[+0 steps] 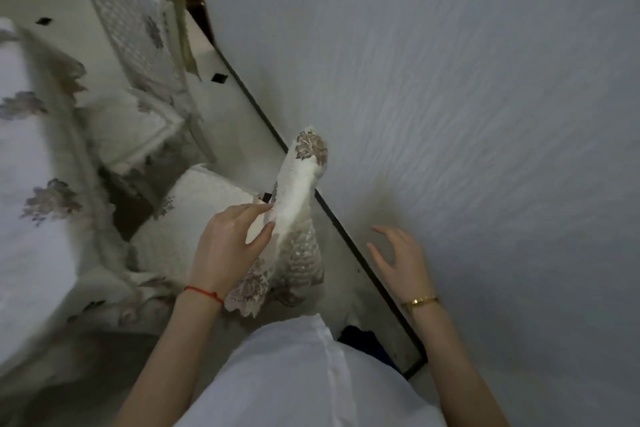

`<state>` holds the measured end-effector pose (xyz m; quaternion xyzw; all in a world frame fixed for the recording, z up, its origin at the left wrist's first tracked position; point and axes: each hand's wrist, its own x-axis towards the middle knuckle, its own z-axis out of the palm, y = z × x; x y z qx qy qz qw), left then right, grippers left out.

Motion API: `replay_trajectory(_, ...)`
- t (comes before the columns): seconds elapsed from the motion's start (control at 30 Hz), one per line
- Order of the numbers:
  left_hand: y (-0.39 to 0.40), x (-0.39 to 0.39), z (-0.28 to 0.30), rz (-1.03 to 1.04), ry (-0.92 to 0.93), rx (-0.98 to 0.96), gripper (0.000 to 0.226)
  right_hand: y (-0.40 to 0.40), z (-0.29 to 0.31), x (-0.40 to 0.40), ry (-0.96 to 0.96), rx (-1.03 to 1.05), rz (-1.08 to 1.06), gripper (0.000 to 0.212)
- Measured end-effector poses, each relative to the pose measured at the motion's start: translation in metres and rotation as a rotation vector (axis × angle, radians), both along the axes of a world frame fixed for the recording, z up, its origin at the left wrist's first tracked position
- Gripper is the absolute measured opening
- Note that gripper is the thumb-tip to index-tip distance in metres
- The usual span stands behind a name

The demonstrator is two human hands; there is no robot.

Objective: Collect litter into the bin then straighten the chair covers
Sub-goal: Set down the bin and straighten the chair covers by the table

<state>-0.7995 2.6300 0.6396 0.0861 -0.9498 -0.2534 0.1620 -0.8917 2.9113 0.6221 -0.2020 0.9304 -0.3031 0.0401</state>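
Chair cover (298,204) on the chair back, just ahead of my left hand (225,246), pinched at its edge and not yet straight. My right hand (398,256) hangs open, empty, beside the wall. No bin or litter in view; straightening appears underway.

White top (304,374), bare forearms, thin red string bracelet (204,293) on left wrist, gold bangle (419,301) on right wrist

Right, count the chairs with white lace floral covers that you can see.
2. One white lace-covered chair stands by the wall, its backrest cover pinched by the left hand. Another white lace-covered chair stands further along the wall. Others may be out of frame.
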Motion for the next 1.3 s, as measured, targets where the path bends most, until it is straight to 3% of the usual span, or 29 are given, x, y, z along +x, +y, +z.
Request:
replay_trajectory(0.27,0.052,-0.003,0.006,0.442,-0.055,0.081,0.038,-0.047,0.023,-0.13,0.115,-0.007,0.56,0.039)
replay_trajectory(0.47,0.064,-0.013,-0.002,0.595,-0.103,0.075,0.042,-0.108,0.013,-0.182,0.112,-0.078,0.918,0.049)
replay_trajectory(0.63,0.063,-0.024,-0.023,0.639,-0.125,0.164,0.05,-0.148,-0.003,-0.197,0.011,0.004,1.193,0.063)
replay_trajectory(0.73,0.065,-0.029,-0.034,0.637,-0.136,0.275,0.058,-0.162,-0.017,-0.202,-0.037,0.08,1.275,0.069)
replay_trajectory(0.93,0.068,-0.037,-0.044,0.733,-0.183,0.319,0.063,-0.182,-0.029,-0.215,-0.077,0.048,1.333,0.069)
replay_trajectory(1.3,0.072,-0.047,-0.04,0.946,-0.17,0.35,0.053,-0.197,-0.042,-0.225,-0.065,-0.014,1.343,0.058)
